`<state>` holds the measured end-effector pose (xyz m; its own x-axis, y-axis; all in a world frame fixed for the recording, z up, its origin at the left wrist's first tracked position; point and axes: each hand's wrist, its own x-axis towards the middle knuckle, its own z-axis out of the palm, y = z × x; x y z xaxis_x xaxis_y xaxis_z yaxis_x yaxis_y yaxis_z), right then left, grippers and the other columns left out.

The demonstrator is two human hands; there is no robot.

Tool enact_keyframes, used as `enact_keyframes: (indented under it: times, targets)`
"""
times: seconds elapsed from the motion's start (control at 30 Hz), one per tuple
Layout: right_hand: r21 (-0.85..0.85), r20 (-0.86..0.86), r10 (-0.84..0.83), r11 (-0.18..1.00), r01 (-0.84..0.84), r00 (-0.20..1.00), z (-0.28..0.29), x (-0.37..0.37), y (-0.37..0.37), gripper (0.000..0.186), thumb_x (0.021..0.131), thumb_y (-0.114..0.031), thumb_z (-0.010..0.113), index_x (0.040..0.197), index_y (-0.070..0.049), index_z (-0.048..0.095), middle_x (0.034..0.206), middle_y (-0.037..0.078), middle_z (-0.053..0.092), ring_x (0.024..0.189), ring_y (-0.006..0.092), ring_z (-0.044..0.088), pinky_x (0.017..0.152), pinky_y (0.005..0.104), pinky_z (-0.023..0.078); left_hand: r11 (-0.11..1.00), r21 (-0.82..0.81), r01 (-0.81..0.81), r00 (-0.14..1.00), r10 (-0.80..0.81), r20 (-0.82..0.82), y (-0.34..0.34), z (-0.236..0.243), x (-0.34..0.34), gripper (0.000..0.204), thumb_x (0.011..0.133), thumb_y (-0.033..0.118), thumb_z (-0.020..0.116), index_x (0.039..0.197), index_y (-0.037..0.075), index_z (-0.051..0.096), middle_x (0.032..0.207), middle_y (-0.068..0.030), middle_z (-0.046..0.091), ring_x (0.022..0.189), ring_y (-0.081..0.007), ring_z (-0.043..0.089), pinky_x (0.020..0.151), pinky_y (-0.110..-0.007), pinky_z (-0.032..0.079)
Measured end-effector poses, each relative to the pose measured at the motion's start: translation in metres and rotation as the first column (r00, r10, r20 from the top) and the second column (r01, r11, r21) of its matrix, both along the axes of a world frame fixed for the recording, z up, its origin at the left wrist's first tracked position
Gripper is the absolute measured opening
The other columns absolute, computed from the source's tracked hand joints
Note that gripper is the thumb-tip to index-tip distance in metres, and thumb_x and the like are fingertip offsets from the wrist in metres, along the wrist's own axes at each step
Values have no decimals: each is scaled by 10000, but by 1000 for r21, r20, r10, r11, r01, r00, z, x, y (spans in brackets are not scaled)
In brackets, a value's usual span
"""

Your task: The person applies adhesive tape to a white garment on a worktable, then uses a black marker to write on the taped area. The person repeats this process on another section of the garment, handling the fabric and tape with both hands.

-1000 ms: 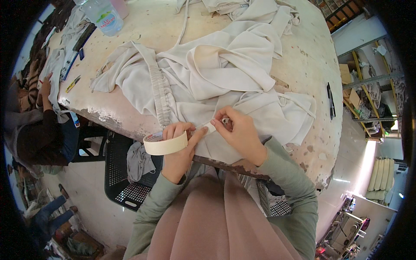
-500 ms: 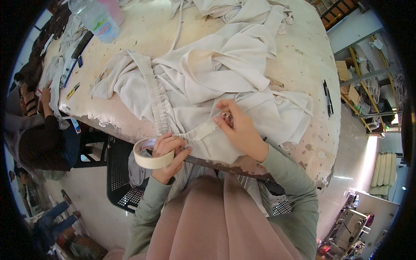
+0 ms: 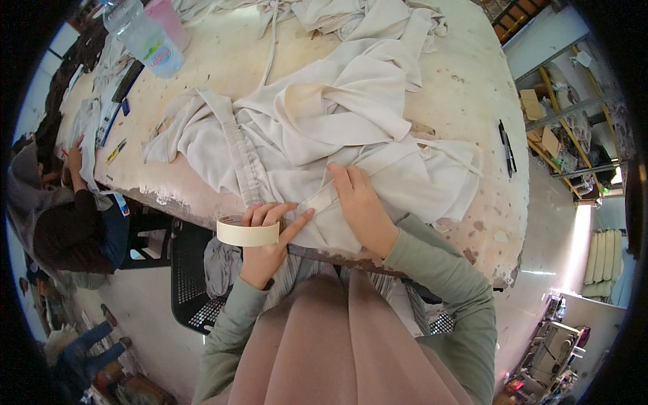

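Note:
A pale off-white garment [image 3: 317, 128] with a gathered elastic band lies crumpled on the table before me. My left hand [image 3: 268, 236] is at its near edge, with a roll of cream masking tape [image 3: 248, 234] hooked over its fingers. The index finger and thumb of that hand reach onto the cloth. My right hand [image 3: 362, 208] lies with fingers stretched and close together, pressing a light strip [image 3: 318, 201] of the garment against the table. Whatever is beneath its fingertips is hidden.
The worn table [image 3: 466, 121] bears a plastic bottle [image 3: 154, 50], a pink cup [image 3: 169, 27], a yellow cutter knife [image 3: 115, 152] and black pens [image 3: 506, 148]. A black plastic crate [image 3: 192, 290] stands below the near edge. Another person [image 3: 74, 216] works at the left.
My right hand has turned from a pinch around something small to lying palm-down on the cloth. The tape roll has tilted and moved slightly right with my left hand.

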<state>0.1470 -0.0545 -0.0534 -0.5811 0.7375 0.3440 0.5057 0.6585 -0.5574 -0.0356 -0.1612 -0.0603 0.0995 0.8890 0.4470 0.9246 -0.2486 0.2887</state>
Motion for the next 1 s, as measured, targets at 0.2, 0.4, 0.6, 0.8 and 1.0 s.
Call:
enact_keyframes:
  times: [0.2,0.4,0.6,0.8,1.0]
  targets:
    - [133,-112,354,931,-339,928,22,-1,-21,454,833,-89,558,1276,-26,482,1182,173,541,1043,317,535,929,431,421,940,283,-190,957,113,267,-4,4,-17,233,856,-7,531,1068,-22,628,1017,-96,534,928,-247,524,851,-358,421]
    - [42,-24,729,685,-728,684,23,-8,-67,481,829,-93,538,1306,-60,484,1201,119,557,965,247,572,918,417,430,878,56,-475,519,227,824,1,37,-26,387,962,114,427,1335,71,336,863,-67,495,778,-122,430,721,-251,356]
    - [307,8,629,738,-601,777,47,0,-66,376,812,-105,533,1186,-68,547,974,72,610,831,195,604,841,358,470,906,-140,-400,382,304,873,4,63,-26,410,996,259,468,1363,122,348,625,37,426,509,-22,325,451,-186,197]
    - [228,236,351,886,-403,906,74,22,-36,327,788,-126,553,1109,-76,597,948,59,622,912,226,596,880,385,455,885,-43,-463,256,179,950,2,50,-32,402,994,274,424,1353,99,383,574,23,394,451,-46,306,432,-192,233]
    - [353,-113,-360,857,376,926,64,136,142,449,786,-76,547,1232,-32,545,1183,190,577,1114,350,528,927,459,408,983,140,116,-552,-53,832,-20,54,-65,428,910,175,379,1303,26,459,1188,-165,560,625,-117,433,632,-268,375]
